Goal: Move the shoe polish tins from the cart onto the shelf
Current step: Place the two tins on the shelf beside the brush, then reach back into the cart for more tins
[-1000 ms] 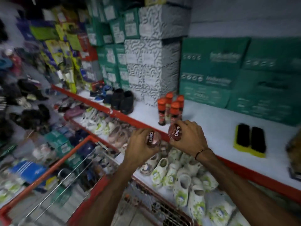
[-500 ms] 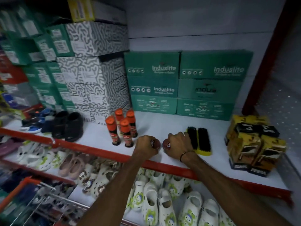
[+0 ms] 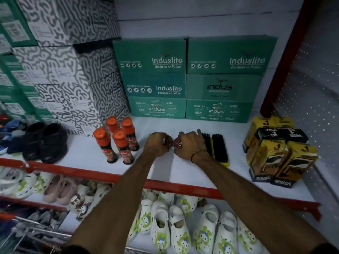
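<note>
Both hands are out over the white shelf [image 3: 165,171] with the red front edge. My left hand [image 3: 156,145] grips a small round dark-red polish tin [image 3: 167,140], mostly hidden by the fingers. My right hand [image 3: 190,145] grips a second tin [image 3: 178,143] with a red-and-white label. The two tins sit side by side, almost touching, low over or on the shelf surface between the bottles and the brushes; contact with the shelf cannot be told. The cart [image 3: 33,233] shows as wire bars at the bottom left.
Several orange-capped polish bottles [image 3: 119,142] stand left of my hands. Black brushes [image 3: 217,147] lie just right of them. Yellow-black boxes [image 3: 278,151] are stacked at the far right, green cartons [image 3: 194,79] behind. Black shoes [image 3: 45,142] sit left; white clogs [image 3: 179,228] fill the shelf below.
Both hands carried the tins from above the cart up and forward over the red edge, then deeper onto the shelf. The view swung right and moved closer.
</note>
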A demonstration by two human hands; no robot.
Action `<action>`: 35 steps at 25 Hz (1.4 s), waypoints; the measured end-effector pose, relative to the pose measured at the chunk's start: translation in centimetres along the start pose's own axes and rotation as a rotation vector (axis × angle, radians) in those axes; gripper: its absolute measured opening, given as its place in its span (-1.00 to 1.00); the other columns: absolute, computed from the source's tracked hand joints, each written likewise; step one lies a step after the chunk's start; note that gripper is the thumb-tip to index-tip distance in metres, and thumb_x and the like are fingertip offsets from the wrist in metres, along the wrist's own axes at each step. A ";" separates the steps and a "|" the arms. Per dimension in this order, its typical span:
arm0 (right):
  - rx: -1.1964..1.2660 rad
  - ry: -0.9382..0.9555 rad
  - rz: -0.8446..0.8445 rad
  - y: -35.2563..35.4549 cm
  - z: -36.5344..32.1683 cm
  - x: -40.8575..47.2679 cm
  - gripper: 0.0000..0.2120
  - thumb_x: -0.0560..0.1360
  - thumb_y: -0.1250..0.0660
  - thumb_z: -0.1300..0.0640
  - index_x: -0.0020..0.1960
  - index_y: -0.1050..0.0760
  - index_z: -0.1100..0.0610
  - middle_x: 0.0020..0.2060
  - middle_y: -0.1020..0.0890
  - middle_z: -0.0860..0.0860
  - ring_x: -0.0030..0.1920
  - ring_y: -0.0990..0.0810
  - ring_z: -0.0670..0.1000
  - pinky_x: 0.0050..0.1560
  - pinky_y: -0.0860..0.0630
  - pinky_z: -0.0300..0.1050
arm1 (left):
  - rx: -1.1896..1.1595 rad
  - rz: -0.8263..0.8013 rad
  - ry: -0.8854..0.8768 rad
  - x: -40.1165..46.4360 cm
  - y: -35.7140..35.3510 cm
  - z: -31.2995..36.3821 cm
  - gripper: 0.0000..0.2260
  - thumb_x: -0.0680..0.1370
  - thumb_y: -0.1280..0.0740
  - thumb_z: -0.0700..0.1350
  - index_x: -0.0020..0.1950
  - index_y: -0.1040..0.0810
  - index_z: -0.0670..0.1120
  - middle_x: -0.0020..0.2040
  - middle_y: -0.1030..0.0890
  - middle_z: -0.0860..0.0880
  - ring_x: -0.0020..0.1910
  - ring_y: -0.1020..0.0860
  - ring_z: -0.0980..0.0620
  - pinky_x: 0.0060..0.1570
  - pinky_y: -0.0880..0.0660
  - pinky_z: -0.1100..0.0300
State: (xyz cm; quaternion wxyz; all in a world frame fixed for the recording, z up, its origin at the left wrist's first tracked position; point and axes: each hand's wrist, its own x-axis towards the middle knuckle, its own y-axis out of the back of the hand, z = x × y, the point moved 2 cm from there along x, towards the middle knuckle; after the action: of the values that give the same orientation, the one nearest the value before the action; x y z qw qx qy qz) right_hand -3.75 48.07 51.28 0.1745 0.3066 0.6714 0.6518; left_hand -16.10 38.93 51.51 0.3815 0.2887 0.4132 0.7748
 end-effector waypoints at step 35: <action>-0.155 0.542 -1.075 -45.7 -15.8 -37.9 -0.44 0.52 -0.41 0.12 0.46 -0.32 0.11 0.38 -0.40 0.17 0.29 -0.47 0.29 0.17 -0.55 0.13 | 0.092 -0.748 0.867 -49.5 -37.0 -27.3 -0.17 0.35 -0.59 0.01 0.50 -0.23 -0.06 0.41 -0.33 -0.20 0.35 -0.44 -0.30 0.24 -0.56 -0.21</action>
State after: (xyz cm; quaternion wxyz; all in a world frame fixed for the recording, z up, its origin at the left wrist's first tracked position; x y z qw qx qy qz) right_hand 6.22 13.40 1.51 0.3240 -0.2660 0.7034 0.5741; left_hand 2.96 0.04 -0.29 0.4124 -0.2049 0.6393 0.6158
